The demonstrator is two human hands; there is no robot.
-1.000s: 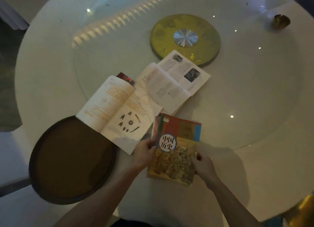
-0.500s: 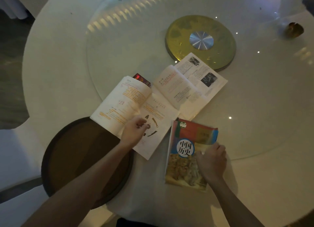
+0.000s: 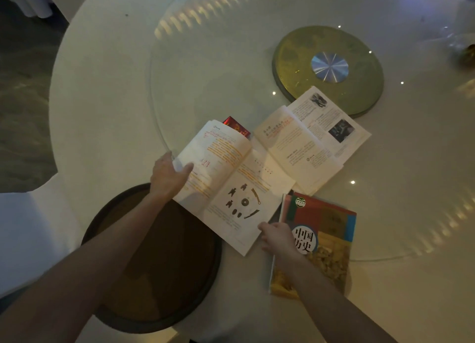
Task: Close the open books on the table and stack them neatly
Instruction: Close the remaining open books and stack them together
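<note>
An open book (image 3: pixel 231 183) with orange highlighting and pictures of old coins lies in the middle of the white round table (image 3: pixel 102 85). My left hand (image 3: pixel 168 174) grips its left edge, thumb on the page, and that side is lifted a little. My right hand (image 3: pixel 279 240) holds the near right corner of the same book. A second open book (image 3: pixel 311 137) with black-and-white photos lies flat behind it to the right. A closed colourful history textbook (image 3: pixel 326 237) rests at the near right, partly under my right wrist.
A dark round tray (image 3: pixel 159 291) sits at the table's near left edge, under the open book's corner. A gold disc with a silver hub (image 3: pixel 329 70) lies at the centre of the glass turntable. A small red packet (image 3: pixel 236 125) peeks out behind the open book.
My left hand moved from the coin page to the book's left edge and began lifting it. My right hand left the closed textbook's cover and took the open book's near right corner.
</note>
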